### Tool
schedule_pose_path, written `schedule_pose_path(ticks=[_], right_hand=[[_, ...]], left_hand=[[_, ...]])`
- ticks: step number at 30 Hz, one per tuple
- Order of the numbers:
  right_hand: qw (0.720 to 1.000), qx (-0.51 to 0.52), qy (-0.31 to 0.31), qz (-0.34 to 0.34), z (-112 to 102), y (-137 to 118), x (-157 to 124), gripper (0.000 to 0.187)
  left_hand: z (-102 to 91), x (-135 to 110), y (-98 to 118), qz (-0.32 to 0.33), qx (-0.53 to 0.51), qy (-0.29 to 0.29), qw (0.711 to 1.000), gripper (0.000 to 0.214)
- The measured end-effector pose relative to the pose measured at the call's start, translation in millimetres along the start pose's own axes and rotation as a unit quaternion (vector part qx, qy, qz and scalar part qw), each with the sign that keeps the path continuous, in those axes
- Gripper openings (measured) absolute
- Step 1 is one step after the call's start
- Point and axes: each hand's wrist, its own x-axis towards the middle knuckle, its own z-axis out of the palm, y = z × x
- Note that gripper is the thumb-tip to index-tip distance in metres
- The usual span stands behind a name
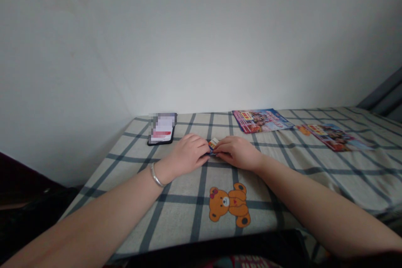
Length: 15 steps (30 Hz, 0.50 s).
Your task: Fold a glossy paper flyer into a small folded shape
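Observation:
Between my two hands, just above or on the checked cloth, is a small piece of folded printed paper (214, 144) in blue, orange and white. My left hand (191, 151), with a silver bangle at its wrist, pinches the paper's left side with fingers and thumb. From the other side, my right hand (240, 152) has its fingers closed on the right edge. Most of the paper is hidden behind the fingers, so its folds do not show clearly.
A phone (163, 129) with a lit screen lies left of my hands. Colourful printed flyers (262, 120) are stacked near the wall, and another flyer (337, 137) lies farther right. The checked cloth (176, 217) has a printed bear. A white wall (201, 42) stands behind.

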Motion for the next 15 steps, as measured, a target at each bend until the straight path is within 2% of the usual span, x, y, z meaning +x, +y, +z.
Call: schedule_pose_path(ticks=[15], right_hand=[[0.998,0.038,-0.022,0.044,-4.0,-5.0,1.7,0.009]], left_hand=[[-0.9,0.7,4.8,-0.02,-0.012,-0.004,1.0,0.013]])
